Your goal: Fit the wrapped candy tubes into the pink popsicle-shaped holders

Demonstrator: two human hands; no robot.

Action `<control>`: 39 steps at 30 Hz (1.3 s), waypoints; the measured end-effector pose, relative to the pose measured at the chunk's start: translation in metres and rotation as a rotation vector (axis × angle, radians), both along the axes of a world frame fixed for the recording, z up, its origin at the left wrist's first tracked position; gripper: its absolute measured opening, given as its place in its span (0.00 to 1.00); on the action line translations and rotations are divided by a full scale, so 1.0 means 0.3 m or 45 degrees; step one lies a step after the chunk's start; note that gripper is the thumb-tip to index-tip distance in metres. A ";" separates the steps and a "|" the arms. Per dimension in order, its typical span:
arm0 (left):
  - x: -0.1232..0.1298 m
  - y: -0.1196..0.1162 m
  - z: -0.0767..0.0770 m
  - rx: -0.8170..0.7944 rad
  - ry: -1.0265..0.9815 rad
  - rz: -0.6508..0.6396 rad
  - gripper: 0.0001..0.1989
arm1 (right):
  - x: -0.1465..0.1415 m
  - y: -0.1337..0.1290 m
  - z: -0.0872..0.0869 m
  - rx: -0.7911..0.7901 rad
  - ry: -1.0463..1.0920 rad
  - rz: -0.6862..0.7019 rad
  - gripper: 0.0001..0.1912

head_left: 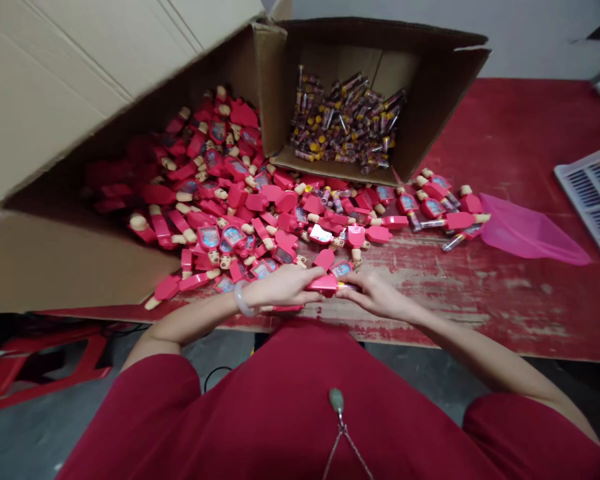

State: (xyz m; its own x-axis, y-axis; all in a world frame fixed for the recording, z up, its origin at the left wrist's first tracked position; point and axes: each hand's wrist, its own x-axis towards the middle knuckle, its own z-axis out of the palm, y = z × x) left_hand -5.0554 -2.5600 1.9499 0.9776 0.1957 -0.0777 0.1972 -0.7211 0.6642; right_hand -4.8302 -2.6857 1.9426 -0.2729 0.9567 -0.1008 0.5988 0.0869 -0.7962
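Near the table's front edge, my left hand (291,285) is closed around a pink plastic toy (324,285). Just to its right, my right hand (373,291) pinches a small clear tube with a yellow end (347,286), which meets the right end of the pink toy. Whether the tube is partly inside the toy I cannot tell. A large pile of similar pink toys with beige tops (233,235) lies right beyond my hands. Several tubes with purple and yellow contents (347,123) fill the bottom of a cardboard box (450,87) behind the pile.
A larger cardboard box (80,260) lies open at the left, pink toys spilling from it. On the red table (520,287), a translucent pink bag (527,230) lies at the right, near a white slatted tray (597,193). A red stool (45,380) stands below left.
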 end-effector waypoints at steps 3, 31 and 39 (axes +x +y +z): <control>-0.009 -0.026 -0.071 0.624 -0.136 -0.148 0.15 | 0.002 -0.011 -0.101 -0.746 0.601 -0.071 0.28; -0.046 0.361 -0.227 0.811 0.377 1.299 0.28 | 0.221 0.606 -0.166 0.366 -0.615 -0.892 0.17; -0.054 0.372 -0.255 0.853 0.377 1.305 0.28 | 0.165 0.686 -0.132 0.259 -0.816 -0.962 0.14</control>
